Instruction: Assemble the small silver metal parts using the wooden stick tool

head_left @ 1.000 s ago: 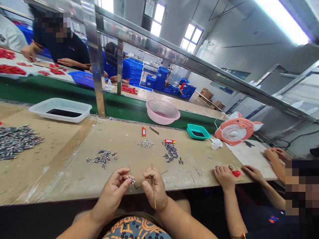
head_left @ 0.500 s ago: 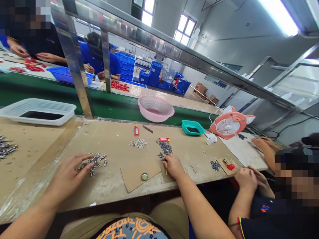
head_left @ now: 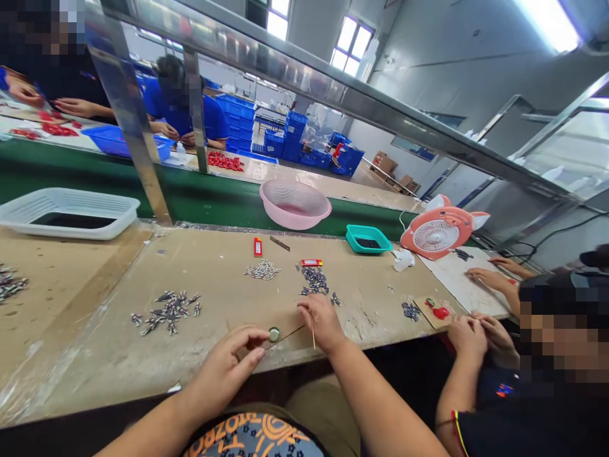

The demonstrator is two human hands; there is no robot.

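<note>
My left hand (head_left: 235,358) is beside a bottle cap (head_left: 275,334) on a cardboard piece (head_left: 290,331). Its thumb and index finger are apart, and I see nothing between them. Pinched in my right hand (head_left: 323,322) is a thin wooden stick (head_left: 313,336), pointing down toward the table edge. Just beyond that hand is a pile of small dark grey pieces (head_left: 314,279). Left of my hands lies a loose heap of small grey-and-white pieces (head_left: 174,308). Farther back sits a pile of small whitish pieces (head_left: 262,270).
Two small red boxes (head_left: 257,247) and a thin metal strip (head_left: 280,244) lie behind the piles. A pink basket (head_left: 295,219), a teal tray (head_left: 368,247), a white tray (head_left: 118,222) and a pig-shaped fan (head_left: 438,231) stand along the back. A co-worker's hands (head_left: 469,339) are at right.
My left hand has left the grey-and-white heap and moved right, to beside the bottle cap. My right hand keeps the stick and has shifted slightly nearer the cap.
</note>
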